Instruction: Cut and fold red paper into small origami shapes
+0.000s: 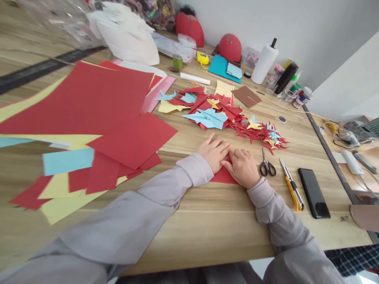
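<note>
A red sheet of paper lies on the table in front of me, mostly covered by my hands. My left hand rests flat on its left side with the fingers stretched out. On the right side my right hand presses the paper, fingers curled and thumb pointing toward the left hand. The thumb and fingertips of both hands nearly meet over the sheet's upper part. Just beyond is a long heap of folded paper pieces, with a blue paper airplane and several small red, yellow and blue stars.
Large red sheets and smaller coloured offcuts spread across the left. Scissors, a yellow box cutter and a black phone lie to the right. A paper roll, bottles and a yellow tape measure stand along the back.
</note>
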The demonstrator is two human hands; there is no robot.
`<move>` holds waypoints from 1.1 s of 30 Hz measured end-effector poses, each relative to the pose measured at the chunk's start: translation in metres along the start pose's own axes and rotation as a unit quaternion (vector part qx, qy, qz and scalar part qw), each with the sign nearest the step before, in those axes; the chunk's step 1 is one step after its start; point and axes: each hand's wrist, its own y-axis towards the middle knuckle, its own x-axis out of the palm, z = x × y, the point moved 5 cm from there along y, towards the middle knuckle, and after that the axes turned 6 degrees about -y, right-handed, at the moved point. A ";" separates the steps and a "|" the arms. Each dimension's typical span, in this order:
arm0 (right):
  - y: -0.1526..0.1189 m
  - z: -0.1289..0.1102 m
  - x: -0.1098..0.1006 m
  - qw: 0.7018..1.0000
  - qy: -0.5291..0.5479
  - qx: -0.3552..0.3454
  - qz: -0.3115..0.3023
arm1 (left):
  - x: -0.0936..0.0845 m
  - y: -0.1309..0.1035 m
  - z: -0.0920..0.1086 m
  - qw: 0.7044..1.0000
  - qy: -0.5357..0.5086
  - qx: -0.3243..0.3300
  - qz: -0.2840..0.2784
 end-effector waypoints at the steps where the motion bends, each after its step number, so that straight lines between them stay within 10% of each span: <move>1: 0.000 0.000 0.001 1.000 0.000 0.002 -0.002 | 0.000 0.000 0.000 1.000 0.008 -0.002 0.000; 33: 0.002 -0.002 0.001 1.000 0.002 -0.001 -0.018 | 0.002 0.001 -0.003 1.000 -0.014 -0.017 0.000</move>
